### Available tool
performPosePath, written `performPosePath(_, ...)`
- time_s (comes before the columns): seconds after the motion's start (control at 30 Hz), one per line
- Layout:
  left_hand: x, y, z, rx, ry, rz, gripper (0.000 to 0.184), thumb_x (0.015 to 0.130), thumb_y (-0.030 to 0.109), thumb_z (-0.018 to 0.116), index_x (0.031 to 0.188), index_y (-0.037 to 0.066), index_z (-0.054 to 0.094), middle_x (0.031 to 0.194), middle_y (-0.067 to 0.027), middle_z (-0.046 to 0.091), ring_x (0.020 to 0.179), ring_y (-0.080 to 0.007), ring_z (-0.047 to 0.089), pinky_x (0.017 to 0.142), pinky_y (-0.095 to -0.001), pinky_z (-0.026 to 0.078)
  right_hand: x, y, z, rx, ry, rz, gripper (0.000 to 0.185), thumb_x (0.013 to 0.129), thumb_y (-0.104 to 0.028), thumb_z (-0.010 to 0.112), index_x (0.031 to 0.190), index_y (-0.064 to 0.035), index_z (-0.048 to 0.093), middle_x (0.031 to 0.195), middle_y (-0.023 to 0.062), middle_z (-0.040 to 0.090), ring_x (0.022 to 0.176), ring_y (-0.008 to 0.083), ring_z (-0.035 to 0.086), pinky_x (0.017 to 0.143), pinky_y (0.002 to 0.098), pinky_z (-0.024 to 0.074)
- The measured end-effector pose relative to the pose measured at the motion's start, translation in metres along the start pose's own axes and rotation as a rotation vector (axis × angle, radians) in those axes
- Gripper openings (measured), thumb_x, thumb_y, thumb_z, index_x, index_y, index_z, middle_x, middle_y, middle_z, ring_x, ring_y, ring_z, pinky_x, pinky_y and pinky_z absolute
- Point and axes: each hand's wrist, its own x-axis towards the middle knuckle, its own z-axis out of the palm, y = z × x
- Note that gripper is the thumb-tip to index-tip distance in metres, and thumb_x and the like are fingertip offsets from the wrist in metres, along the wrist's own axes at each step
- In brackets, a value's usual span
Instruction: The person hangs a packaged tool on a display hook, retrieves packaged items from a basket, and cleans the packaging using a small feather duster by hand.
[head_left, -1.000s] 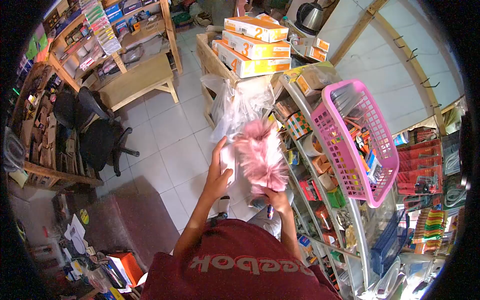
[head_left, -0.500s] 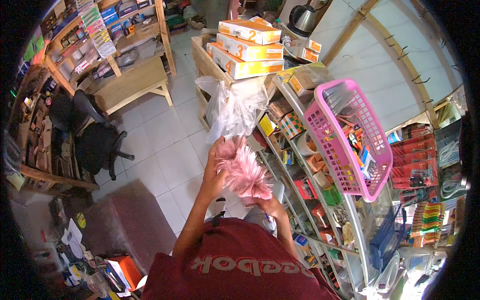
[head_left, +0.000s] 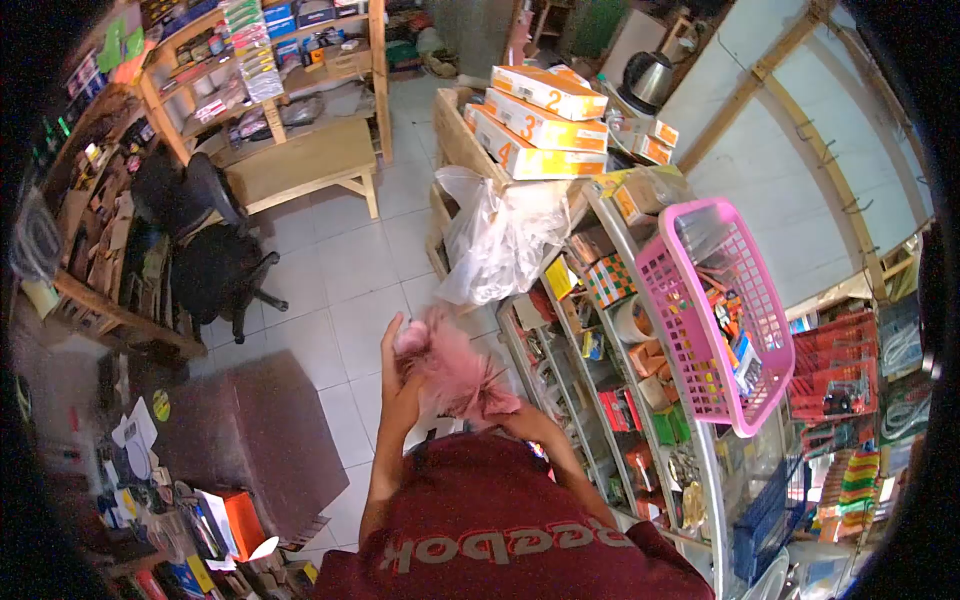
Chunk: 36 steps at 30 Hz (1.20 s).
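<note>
A pink, fluffy duster (head_left: 465, 372) is held in front of my chest, its soft strands spreading out and partly blurred. My left hand (head_left: 400, 385) cups its upper left end, with the fingers raised along the far side and the thumb against the strands. At the lower right end, my right hand (head_left: 530, 422) closes around the base. Its fingers are mostly hidden by the strands, and no handle is plain to see. Just beyond the duster hangs a clear plastic bag (head_left: 500, 245), apart from both hands.
To the right, a pink basket (head_left: 742, 420) of small goods sits atop a glass display case (head_left: 712, 500) with stocked shelves. Orange-and-white boxes (head_left: 555, 130) are stacked ahead, near a kettle (head_left: 648, 78). On the left are an office chair (head_left: 215, 270), a wooden bench (head_left: 300, 165) and a brown box-like surface (head_left: 250, 430).
The duster and both hands have moved lower and closer to my body, with the duster's strands shifting. My view has tilted, so the surroundings appear farther right and lower.
</note>
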Motion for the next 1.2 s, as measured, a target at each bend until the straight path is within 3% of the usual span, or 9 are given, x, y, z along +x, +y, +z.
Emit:
performPosePath(0.07,-0.010,0.012,-0.009,-0.034,0.071,0.017,0.068,0.077,-0.003,0.044,0.141,0.008,0.024,0.128,-0.0131,0.043,0.113,-0.0223,0.047,0.097,-0.0335,0.038,0.007,-0.011,0.002,-0.015,-0.040,-0.008,0.030,0.084,-0.017,0.058,0.110,-0.0010,0.058,0.101,0.0089,0.064,0.094,0.0163,0.058,0.084,0.0328,0.0451)
performPosePath(0.1,-0.013,0.010,-0.016,-0.019,0.108,0.026,0.068,0.077,-0.003,0.044,0.141,0.008,0.024,0.128,-0.0131,0.042,0.113,-0.0222,0.046,0.097,-0.0336,0.038,0.010,-0.018,0.003,-0.020,-0.059,-0.012,0.028,0.084,-0.016,0.060,0.106,0.0004,0.059,0.097,0.0088,0.065,0.090,0.0147,0.059,0.081,0.0319,0.0466)
performPosePath(0.2,-0.018,0.006,-0.032,0.032,0.192,0.034,0.069,0.076,-0.002,0.045,0.141,0.008,0.025,0.130,-0.0127,0.041,0.114,-0.0220,0.045,0.097,-0.0338,0.038,0.029,-0.003,0.007,-0.194,-0.071,0.050,0.028,0.084,-0.015,0.058,0.107,0.0010,0.059,0.099,0.0100,0.065,0.091,0.0161,0.060,0.081,0.0326,0.0467)
performPosePath(0.37,-0.019,0.012,-0.029,0.093,0.249,0.017,0.072,0.071,-0.004,0.041,0.140,0.007,0.026,0.133,-0.0117,0.038,0.115,-0.0217,0.044,0.098,-0.0339,0.037,0.031,-0.009,0.010,-0.195,-0.091,0.045,0.031,0.085,-0.015,0.057,0.111,0.0012,0.056,0.105,0.0114,0.064,0.097,0.0188,0.059,0.085,0.0332,0.0451)
performPosePath(0.6,-0.017,-0.003,-0.018,0.030,0.103,0.031,0.074,0.068,-0.006,0.039,0.140,0.004,0.024,0.135,-0.0113,0.035,0.117,-0.0217,0.043,0.099,-0.0320,0.036,0.019,0.015,0.014,0.032,-0.069,-0.033,0.035,0.084,-0.015,0.057,0.115,-0.0003,0.054,0.107,0.0088,0.063,0.098,0.0168,0.055,0.087,0.0317,0.0432)
performPosePath(0.77,-0.021,-0.001,-0.008,0.038,0.085,0.026,0.074,0.068,-0.008,0.037,0.140,0.005,0.025,0.134,-0.0120,0.035,0.117,-0.0222,0.043,0.098,-0.0313,0.037,0.015,0.011,0.006,-0.127,-0.136,0.080,0.031,0.083,-0.015,0.057,0.112,-0.0014,0.056,0.104,0.0077,0.063,0.094,0.0165,0.055,0.087,0.0305,0.0434)
performPosePath(0.87,-0.024,0.000,-0.010,0.087,0.092,-0.012,0.079,0.076,0.035,0.064,0.141,0.012,0.026,0.128,-0.0115,0.043,0.112,-0.0241,0.048,0.094,-0.0356,0.040,0.017,0.018,0.007,-0.123,-0.116,0.022,0.029,0.083,-0.015,0.057,0.109,-0.0019,0.057,0.102,0.0072,0.064,0.092,0.0168,0.056,0.086,0.0304,0.0439)
performPosePath(1.1,-0.025,-0.006,-0.016,0.158,0.152,0.014,0.090,0.071,0.053,0.067,0.140,0.011,0.026,0.128,-0.0118,0.042,0.114,-0.0245,0.045,0.095,-0.0366,0.040,0.011,-0.001,0.016,-0.022,-0.035,-0.018,0.027,0.082,-0.013,0.058,0.106,-0.0026,0.058,0.101,0.0070,0.064,0.092,0.0163,0.056,0.086,0.0308,0.0439)
performPosePath(1.2,-0.024,-0.010,-0.015,0.164,0.132,0.043,0.093,0.070,0.056,0.067,0.140,0.012,0.026,0.130,-0.0115,0.041,0.114,-0.0245,0.045,0.095,-0.0363,0.040,0.015,0.020,0.016,-0.103,-0.108,-0.027,0.039,0.089,-0.029,0.045,0.119,-0.0055,0.055,0.117,0.0143,0.059,0.110,0.0300,0.054,0.096,0.0364,0.0398)
